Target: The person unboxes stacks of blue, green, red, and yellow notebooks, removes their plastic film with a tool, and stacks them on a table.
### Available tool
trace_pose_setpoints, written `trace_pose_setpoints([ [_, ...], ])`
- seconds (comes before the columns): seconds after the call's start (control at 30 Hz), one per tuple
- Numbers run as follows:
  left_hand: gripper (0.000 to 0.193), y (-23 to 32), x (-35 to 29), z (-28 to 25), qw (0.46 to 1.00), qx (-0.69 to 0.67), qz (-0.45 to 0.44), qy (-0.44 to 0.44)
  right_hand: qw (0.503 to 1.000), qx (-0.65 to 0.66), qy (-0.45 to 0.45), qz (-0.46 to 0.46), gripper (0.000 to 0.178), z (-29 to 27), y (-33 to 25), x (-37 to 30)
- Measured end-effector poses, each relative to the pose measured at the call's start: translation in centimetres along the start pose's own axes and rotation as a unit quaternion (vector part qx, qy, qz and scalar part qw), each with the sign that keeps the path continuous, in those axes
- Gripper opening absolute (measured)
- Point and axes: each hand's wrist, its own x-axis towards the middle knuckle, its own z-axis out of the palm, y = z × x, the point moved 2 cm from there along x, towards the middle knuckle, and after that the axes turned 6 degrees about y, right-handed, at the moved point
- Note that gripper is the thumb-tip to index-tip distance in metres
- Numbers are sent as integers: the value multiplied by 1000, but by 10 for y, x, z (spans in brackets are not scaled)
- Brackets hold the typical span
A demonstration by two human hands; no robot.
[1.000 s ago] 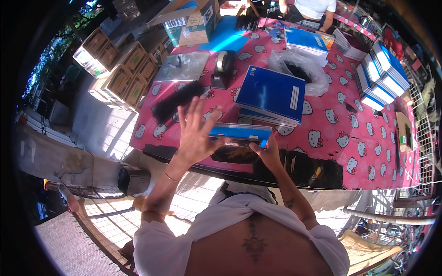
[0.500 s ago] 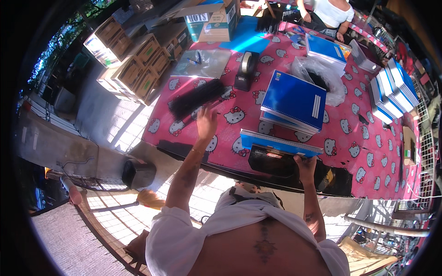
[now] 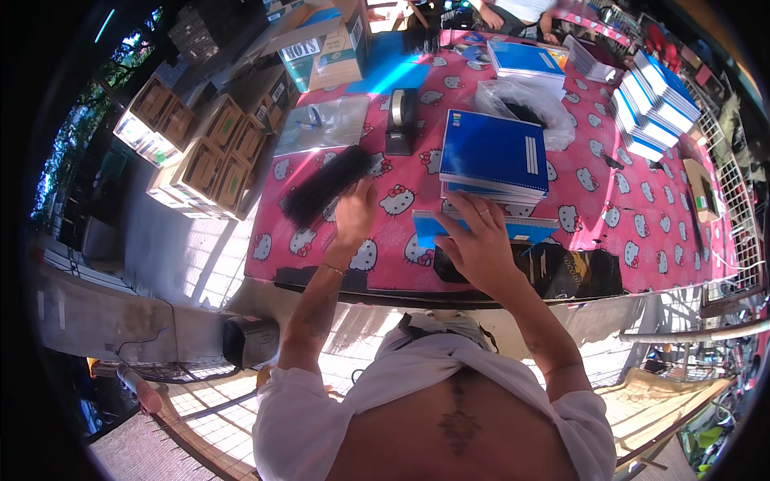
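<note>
My left hand (image 3: pixel 355 210) is at the lower right end of a bundle of thin black strands (image 3: pixel 325 188) lying on the table. Its fingers look bunched together, and what they pinch, if anything, is too small to make out. My right hand (image 3: pixel 481 248) is open, fingers spread, over a light blue notebook (image 3: pixel 525 231) standing on its long edge near the table's front. Whether the fingertips touch that notebook I cannot tell. Just behind it lies a stack of dark blue notebooks (image 3: pixel 491 152).
A black tape dispenser (image 3: pixel 400 120), a clear plastic sheet (image 3: pixel 321 128) and an open carton (image 3: pixel 327 60) lie beyond. A clear plastic bag (image 3: pixel 553 120) and more notebook stacks (image 3: pixel 654 108) sit to the right. Another person (image 3: pixel 517 16) is across the pink table (image 3: pixel 401 228).
My right hand has left the right end of the standing notebook and moved left, above it. My left hand stays by the black bundle, its fingers closer together. The view has shifted slightly.
</note>
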Motion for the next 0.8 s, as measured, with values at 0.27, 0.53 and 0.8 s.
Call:
trace_pose_setpoints([
  [0.27,42,77,-58,-38,863,-481,-153,31,996,73,-5,52,19,55,9,12],
  [0.53,13,89,-41,-38,872,-455,-169,60,995,72,-16,66,13,44,6,12],
  [0.8,17,77,-20,-43,886,-421,-146,-129,989,113,-8,93,13,49,11,11],
])
